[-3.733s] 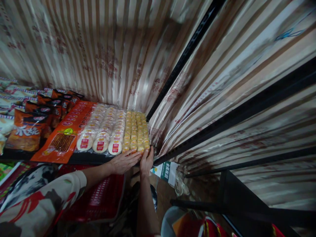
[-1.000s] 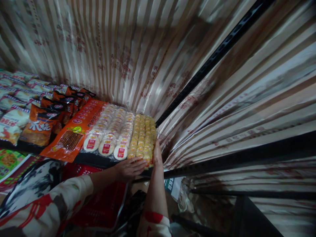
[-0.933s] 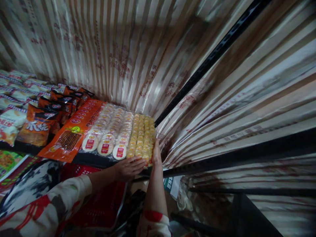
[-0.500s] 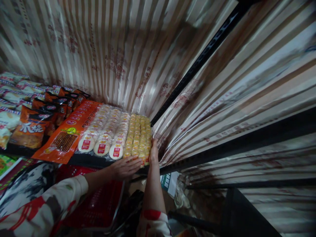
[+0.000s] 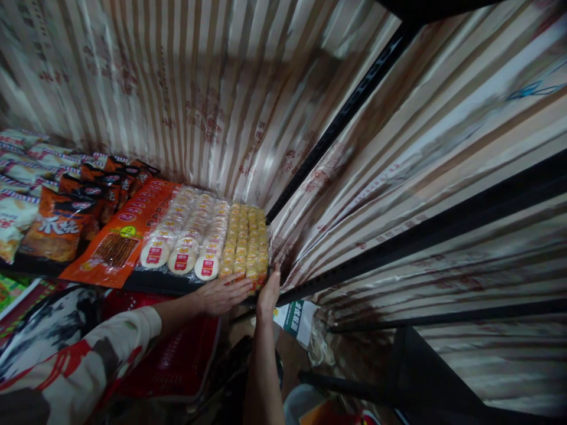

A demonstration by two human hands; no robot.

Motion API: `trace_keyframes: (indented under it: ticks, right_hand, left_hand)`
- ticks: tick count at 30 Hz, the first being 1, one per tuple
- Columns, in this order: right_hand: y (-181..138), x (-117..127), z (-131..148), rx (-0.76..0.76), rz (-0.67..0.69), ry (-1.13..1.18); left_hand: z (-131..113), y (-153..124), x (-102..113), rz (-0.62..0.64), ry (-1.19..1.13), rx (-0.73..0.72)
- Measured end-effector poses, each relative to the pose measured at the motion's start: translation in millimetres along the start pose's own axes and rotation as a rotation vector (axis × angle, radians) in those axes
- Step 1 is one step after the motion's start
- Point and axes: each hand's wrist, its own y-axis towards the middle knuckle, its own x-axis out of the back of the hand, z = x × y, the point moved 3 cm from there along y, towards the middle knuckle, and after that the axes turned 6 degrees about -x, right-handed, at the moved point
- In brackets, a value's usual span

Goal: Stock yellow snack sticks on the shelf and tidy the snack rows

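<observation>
Clear packs of small yellow pastries (image 5: pixel 246 242) lie in rows at the right end of a dark shelf (image 5: pixel 150 283). My left hand (image 5: pixel 224 293) rests flat against their front edge, fingers stretched out. My right hand (image 5: pixel 269 290) presses the front right corner of the same packs, fingers straight and close together. Round white cakes with red labels (image 5: pixel 190 236) lie in rows just left of the yellow packs.
Orange snack bags (image 5: pixel 121 236) and darker orange bags (image 5: pixel 57 227) fill the shelf to the left. Striped wrapping covers the back wall (image 5: pixel 199 100) and the side wall (image 5: pixel 420 159). A black upright post (image 5: pixel 336 124) stands in the corner. A red basket (image 5: pixel 177 360) sits below the shelf.
My right hand has slid back from the side of the yellow packs to their front corner. My left hand stays on the front edge. The view has shifted a little.
</observation>
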Motion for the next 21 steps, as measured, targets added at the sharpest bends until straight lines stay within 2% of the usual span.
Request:
trace_keyframes:
  ticks: [4, 8, 12, 18, 21]
  right_hand:
    - [-39, 6, -12, 0.032, 0.013, -0.057]
    - [-64, 6, -24, 0.058, 0.049, -0.172]
    - [-76, 11, -30, 0.168, 0.036, -0.281]
    - [-87, 18, -28, 0.415, -0.031, -0.401]
    - [-91, 17, -25, 0.461, -0.041, -0.450]
  left_hand:
    - [-1, 0, 2, 0.022, -0.012, 0.018]
    - [-3, -1, 0, 0.012, -0.036, 0.026]
    - [-2, -3, -2, 0.020, -0.054, 0.037]
    - [-5, -5, 3, 0.029, -0.077, 0.058]
    - [-12, -12, 2, 0.017, -0.041, 0.102]
